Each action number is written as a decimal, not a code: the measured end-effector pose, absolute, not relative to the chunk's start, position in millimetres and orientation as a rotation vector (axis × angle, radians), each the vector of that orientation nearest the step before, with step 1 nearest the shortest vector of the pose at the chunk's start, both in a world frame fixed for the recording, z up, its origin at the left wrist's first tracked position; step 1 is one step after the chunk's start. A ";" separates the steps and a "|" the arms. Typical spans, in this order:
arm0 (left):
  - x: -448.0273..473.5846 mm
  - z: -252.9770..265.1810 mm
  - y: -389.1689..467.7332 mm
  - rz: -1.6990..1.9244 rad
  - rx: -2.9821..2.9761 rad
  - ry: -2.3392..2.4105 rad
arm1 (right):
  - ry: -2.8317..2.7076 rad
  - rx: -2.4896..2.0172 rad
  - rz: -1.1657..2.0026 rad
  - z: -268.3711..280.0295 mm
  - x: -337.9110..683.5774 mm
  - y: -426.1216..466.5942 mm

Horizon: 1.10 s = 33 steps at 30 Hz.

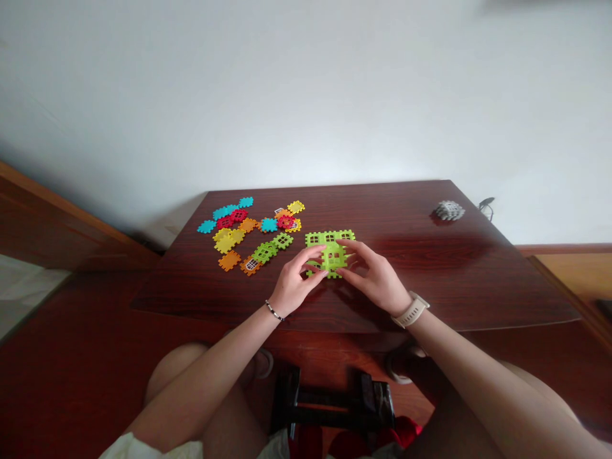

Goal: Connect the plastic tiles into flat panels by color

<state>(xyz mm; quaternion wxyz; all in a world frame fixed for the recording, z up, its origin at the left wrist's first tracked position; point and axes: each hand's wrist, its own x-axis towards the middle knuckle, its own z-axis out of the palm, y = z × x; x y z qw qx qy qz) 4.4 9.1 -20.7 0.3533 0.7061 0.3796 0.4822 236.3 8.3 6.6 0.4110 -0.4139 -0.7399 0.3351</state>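
Note:
Both my hands are over a group of light green interlocking plastic tiles (pixel 333 256) with square window openings. My left hand (pixel 297 279) pinches the left side of a green piece between thumb and fingers. From the right, my right hand (pixel 377 274) grips the same piece, thumb near its front edge and index finger at its back corner. A row of green window tiles (pixel 329 238) lies just behind the fingers. My fingers hide part of the green tiles, so I cannot tell how the pieces join.
To the left on the dark wooden table (pixel 406 223) lie loose tiles: several green ones (pixel 264 252), blue (pixel 225 212), red (pixel 232 219), yellow (pixel 224 242) and orange (pixel 229 260). A grey-white stack (pixel 449 210) stands at the back right. Behind the table rises a white wall (pixel 306 95).

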 end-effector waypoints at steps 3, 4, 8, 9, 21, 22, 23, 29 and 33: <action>4.0 -20.6 7.9 1.245 1.861 0.985 | -1.840 -1.018 0.911 6.0 239.2 9.1; 3.9 -20.5 7.4 1.240 1.868 0.988 | -1.831 -1.017 0.928 5.6 239.9 9.1; 4.1 -19.3 6.1 1.200 1.891 1.000 | -1.819 -1.024 0.968 4.3 242.0 8.7; 4.4 -18.7 5.8 1.192 1.898 0.996 | -1.827 -1.031 0.974 4.2 242.5 8.4; 7.3 -16.4 3.1 1.072 2.161 1.020 | -2.127 -1.071 0.619 8.3 252.0 -1.4; 7.2 -17.9 3.3 1.058 2.184 1.022 | -2.149 -1.064 0.619 8.4 253.4 -1.9; 7.3 -19.4 3.4 1.043 2.214 1.027 | -2.166 -1.059 0.616 8.6 255.0 -1.7; 11.0 -24.5 1.4 0.910 2.450 1.059 | -2.199 -1.185 0.282 11.0 272.5 7.2; 14.9 -25.0 -0.2 0.819 2.575 0.990 | -2.087 -1.291 0.231 17.4 286.2 12.3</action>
